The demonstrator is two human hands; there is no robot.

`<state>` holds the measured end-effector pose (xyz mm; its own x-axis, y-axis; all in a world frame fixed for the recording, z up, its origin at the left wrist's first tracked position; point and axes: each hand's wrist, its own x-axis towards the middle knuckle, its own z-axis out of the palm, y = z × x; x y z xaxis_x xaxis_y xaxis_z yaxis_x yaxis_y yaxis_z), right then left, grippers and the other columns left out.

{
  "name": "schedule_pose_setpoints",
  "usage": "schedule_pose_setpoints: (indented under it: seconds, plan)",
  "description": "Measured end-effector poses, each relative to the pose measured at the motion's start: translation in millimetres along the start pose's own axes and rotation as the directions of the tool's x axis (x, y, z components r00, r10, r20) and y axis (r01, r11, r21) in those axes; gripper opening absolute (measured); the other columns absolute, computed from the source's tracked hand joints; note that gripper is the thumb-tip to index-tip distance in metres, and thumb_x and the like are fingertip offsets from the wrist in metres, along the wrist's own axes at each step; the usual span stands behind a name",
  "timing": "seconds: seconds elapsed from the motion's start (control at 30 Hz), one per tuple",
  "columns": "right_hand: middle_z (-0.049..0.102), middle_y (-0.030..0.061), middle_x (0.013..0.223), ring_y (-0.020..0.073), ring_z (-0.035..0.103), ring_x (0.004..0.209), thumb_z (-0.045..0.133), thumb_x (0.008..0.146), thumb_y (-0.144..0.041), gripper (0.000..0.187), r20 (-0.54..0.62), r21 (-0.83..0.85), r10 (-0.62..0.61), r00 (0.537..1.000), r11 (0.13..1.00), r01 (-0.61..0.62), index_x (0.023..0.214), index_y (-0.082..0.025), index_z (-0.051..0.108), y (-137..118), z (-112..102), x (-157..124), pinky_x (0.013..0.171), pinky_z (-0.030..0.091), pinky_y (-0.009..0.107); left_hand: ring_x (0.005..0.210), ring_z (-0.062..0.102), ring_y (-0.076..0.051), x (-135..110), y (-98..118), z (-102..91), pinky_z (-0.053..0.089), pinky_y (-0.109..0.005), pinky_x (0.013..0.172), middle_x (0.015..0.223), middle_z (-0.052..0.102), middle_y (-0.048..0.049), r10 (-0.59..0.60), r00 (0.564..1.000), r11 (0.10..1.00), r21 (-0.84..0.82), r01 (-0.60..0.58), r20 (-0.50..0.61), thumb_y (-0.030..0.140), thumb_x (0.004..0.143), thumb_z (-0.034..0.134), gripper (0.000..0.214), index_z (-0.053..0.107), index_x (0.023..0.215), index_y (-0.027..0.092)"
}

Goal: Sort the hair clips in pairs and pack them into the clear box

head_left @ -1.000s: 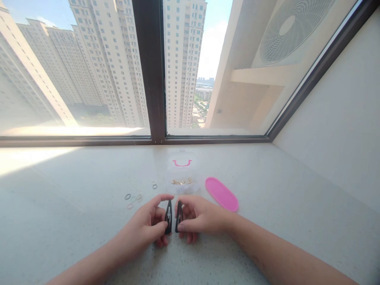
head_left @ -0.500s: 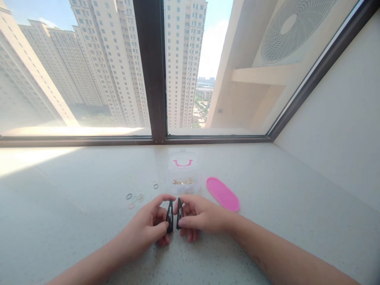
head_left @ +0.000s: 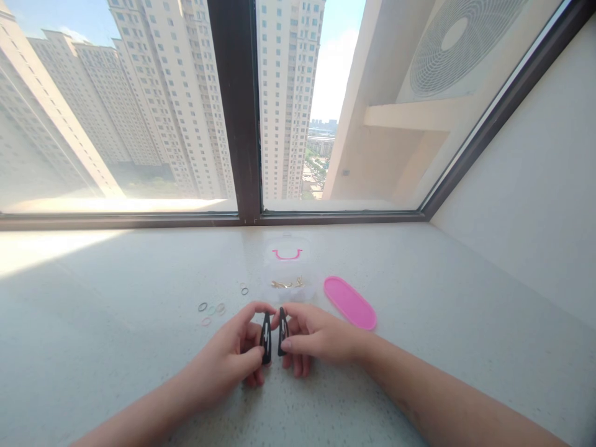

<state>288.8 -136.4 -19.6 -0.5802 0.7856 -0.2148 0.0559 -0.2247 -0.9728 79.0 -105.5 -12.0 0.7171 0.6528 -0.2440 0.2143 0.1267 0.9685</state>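
Note:
Two black snap hair clips stand upright side by side, a small gap between them. My left hand is closed on the left hair clip, thumb at its lower end and index finger at its top. In the same kind of pinch, my right hand grips the right hair clip. Just beyond my fingers sits a clear plastic box with its lid open and gold-coloured pieces inside; their exact kind is too small to tell.
A pink oval lid-like tray lies right of the box, near my right wrist. Several small hair ties are scattered to the left. Behind is a window with a dark frame; a white wall bounds the right side of the speckled sill.
Almost nothing differs. The right hair clip has shifted very slightly up and right, widening the gap a little; both hands keep their hold.

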Motion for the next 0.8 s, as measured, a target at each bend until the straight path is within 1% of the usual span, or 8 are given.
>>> schedule_pose_setpoints:
  seconds: [0.33,0.47,0.63,0.8]
  plan:
    - [0.063,-0.0003,0.07,0.0106,0.061,0.049,0.05,0.082,-0.011,0.023,-0.025,-0.024,0.024,0.999,0.999,-0.025,0.102,-0.018,0.042,-3.5,1.3,0.1,0.05,0.051,0.022,0.05,0.062,-0.012,0.2,1.8,1.2,0.046,-0.022,0.047,0.069,0.059,0.006,-0.01,1.0,1.0,0.007,0.01,-0.011,0.011,0.077,0.049,0.046,0.038,0.119,0.024]
    - [0.063,-0.0002,0.07,0.0097,0.06,0.049,0.049,0.081,-0.01,0.021,-0.009,-0.028,0.016,1.0,0.999,-0.017,0.099,-0.018,0.043,-5.1,1.7,-0.5,0.049,0.051,0.021,0.051,0.062,-0.012,-0.8,2.9,1.8,0.046,-0.022,0.047,0.069,0.059,0.0058,-0.018,1.0,1.0,0.012,0.018,-0.012,0.012,0.077,0.05,0.046,0.037,0.12,0.023]
    - [0.062,-0.0001,0.07,0.0086,0.059,0.048,0.048,0.08,-0.008,0.024,0.008,-0.037,0.007,1.0,0.999,-0.007,0.103,-0.017,0.044,-5.5,2.1,-0.9,0.048,0.05,0.019,0.051,0.063,-0.012,-0.8,3.2,1.2,0.047,-0.023,0.048,0.069,0.059,0.0062,-0.011,1.0,1.0,0.017,0.011,-0.005,0.012,0.077,0.05,0.049,0.035,0.122,0.023]
    - [0.062,0.0,0.07,0.01,0.06,0.048,0.047,0.079,-0.006,0.027,0.007,-0.038,0.011,1.0,0.999,-0.011,0.104,-0.017,0.044,-5.3,2.0,-1.0,0.047,0.05,0.021,0.051,0.063,-0.012,-0.8,2.7,0.9,0.047,-0.023,0.048,0.069,0.059,0.0067,-0.011,1.0,1.0,0.007,0.011,0.002,0.012,0.077,0.05,0.052,0.033,0.125,0.023]
